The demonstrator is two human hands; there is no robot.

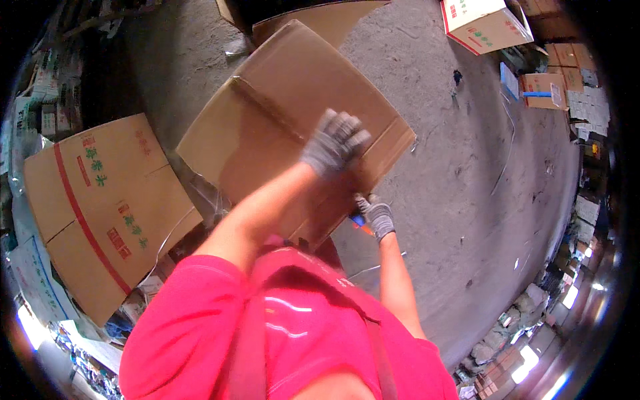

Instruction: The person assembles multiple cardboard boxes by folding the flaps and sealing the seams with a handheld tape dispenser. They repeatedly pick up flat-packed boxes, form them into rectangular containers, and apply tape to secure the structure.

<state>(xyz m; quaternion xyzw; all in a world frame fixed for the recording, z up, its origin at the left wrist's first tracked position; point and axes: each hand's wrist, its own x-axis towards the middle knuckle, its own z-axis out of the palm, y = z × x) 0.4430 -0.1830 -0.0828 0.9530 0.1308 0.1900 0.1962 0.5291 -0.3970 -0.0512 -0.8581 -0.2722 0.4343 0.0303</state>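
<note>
In front of me is a large plain brown cardboard box (267,137), set at an angle, with a crease across its face. My left hand (335,142), in a grey glove, rests open on that face, its fingers stretched forward and slightly blurred. At the box's near right edge, my gloved right hand (377,217) is closed, its fingertips against the cardboard. A small blue and orange object (361,223) sticks out beside its palm; its kind is hard to make out, and the hand hides part of it.
A printed carton (100,200) with a red stripe stands at the left. Beyond the box is another open carton (320,20). A white and brown carton (483,27) sits far right on the grey floor (460,193). Stacked cardboard (567,63) and a loose strap (512,137) lie at the right.
</note>
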